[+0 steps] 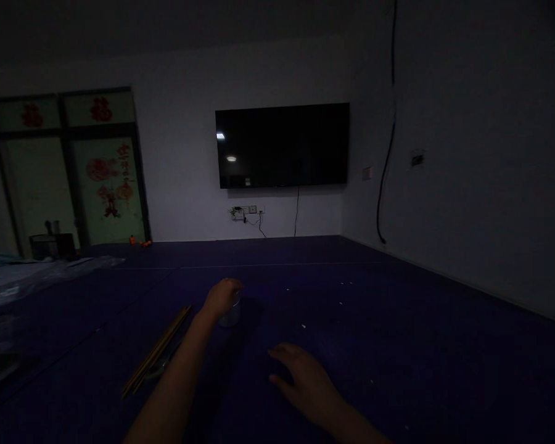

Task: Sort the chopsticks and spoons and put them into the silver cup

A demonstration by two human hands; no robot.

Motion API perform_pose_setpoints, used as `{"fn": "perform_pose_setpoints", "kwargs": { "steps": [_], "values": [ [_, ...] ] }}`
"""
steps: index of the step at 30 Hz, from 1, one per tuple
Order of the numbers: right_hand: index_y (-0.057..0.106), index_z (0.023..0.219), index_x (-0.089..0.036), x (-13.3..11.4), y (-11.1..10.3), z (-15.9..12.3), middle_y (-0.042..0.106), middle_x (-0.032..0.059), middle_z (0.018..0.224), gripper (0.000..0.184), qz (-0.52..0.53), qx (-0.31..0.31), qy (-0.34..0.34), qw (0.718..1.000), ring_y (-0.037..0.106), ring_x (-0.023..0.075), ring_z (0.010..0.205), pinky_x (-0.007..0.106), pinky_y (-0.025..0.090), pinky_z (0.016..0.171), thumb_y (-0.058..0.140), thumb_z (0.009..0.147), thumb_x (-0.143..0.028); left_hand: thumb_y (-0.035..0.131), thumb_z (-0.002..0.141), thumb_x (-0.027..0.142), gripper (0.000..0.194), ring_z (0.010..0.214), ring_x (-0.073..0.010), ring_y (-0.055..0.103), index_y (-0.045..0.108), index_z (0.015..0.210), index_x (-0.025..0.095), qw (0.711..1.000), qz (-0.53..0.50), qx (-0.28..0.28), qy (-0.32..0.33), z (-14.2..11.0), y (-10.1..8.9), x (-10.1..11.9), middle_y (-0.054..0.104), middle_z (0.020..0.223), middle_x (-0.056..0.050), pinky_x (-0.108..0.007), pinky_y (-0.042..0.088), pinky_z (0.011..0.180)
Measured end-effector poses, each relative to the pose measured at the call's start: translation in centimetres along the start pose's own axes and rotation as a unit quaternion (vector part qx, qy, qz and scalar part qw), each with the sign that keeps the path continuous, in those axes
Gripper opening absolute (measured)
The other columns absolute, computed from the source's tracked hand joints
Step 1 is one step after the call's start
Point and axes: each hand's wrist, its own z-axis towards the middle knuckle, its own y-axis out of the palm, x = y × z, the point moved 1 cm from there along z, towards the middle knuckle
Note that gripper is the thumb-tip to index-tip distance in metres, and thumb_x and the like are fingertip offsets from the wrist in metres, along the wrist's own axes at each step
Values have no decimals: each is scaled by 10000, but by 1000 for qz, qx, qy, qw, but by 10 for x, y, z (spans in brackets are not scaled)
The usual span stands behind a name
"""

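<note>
My left hand [222, 298] reaches forward and curls over the top of a small clear cup [230, 318], which stands on the dark blue floor covering [277, 401]. Its fingertips are partly hidden behind the hand and the cup's rim. Nearer to me, my right hand [301, 377] hovers low over the blue covering, thumb and fingers apart, holding nothing. A bundle of thin wooden sticks [160, 346] lies left of my left forearm. Beside the sticks, partly behind the forearm, is an object with a pale loop [155, 372], too dim to name.
Small white scraps [304, 325] dot the covering. Clear plastic sheeting [41, 277] lies at the left, with a dark box [53, 245] behind it. Small orange things [141, 242] sit by the door [106, 185]. A television [282, 148] hangs on the far wall; a cable [386, 166] runs down the right wall.
</note>
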Motion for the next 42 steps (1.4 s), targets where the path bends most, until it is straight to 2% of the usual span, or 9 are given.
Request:
{"fn": "perform_pose_setpoints", "kwargs": {
  "steps": [12,27,37,42],
  "values": [
    [572,1247,-213,-2,-1,-1,562,87,1297,422,-7,4,1,1000,511,246,1184,372,374,1007,509,844,-321,451,818,74,316,983,-151,628,698,982,184,1000,-11,25,-3,1,-4,0,696,1056,-79,-226,446,862],
    [574,1245,-206,-5,-3,-2,565,92,1294,424,-3,0,2,1000,510,241,1182,371,369,1009,508,846,-333,541,754,77,221,920,-171,621,701,879,164,996,-20,77,-44,2,-8,-18,699,924,-75,-257,446,821],
    [567,1253,-208,-1,0,-1,558,79,1305,429,-8,0,4,1000,495,231,1204,367,353,1031,507,849,-341,528,731,39,265,946,-164,613,698,888,168,995,-20,73,-61,0,-7,-17,698,972,-76,-255,431,847],
    [561,1259,-207,-4,-2,-3,560,85,1301,430,-6,2,1,1000,499,236,1198,368,361,1022,512,849,-327,563,716,63,224,883,-166,634,705,854,168,995,-29,65,-71,2,-6,-19,713,901,-69,-252,450,792]
  ]
}}
